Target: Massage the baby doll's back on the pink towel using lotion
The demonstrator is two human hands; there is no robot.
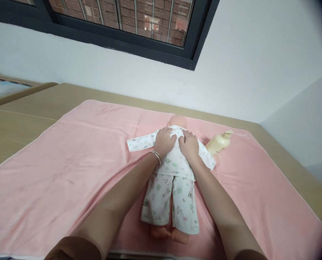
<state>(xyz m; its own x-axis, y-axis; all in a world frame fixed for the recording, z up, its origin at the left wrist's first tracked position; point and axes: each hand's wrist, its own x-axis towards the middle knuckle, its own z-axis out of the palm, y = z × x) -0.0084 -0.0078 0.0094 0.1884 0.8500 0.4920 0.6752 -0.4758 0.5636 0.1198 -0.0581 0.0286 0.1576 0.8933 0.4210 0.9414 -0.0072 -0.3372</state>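
Wall (239, 68): rose white beyond the far edge of the mat (47, 173), with a dark-framed window (150, 21) in it
Table (28, 112): showed past the mat's left, far and right edges
Doll (175, 169): lay on the mat, a little right of its middle, head (177, 121) toward the far edge, feet (180, 236) toward the near edge
Left hand (165, 140): rested flat on the shirt (169, 164), fingers extended, gripping nothing
Right hand (189, 145): rested likewise, fingers extended, on the side nearer the mat's right edge
Bottle (217, 145): sat on the mat, right of the doll
Trousers (182, 202): looked thin and soft like the shirt, both likely to slip over the body
Weight: probably light, with smooth, fairly firm head and feet
Hold: seemed surest around the torso, both palms at its sides; the flat, loose sleeve (141, 142) would likely just pull
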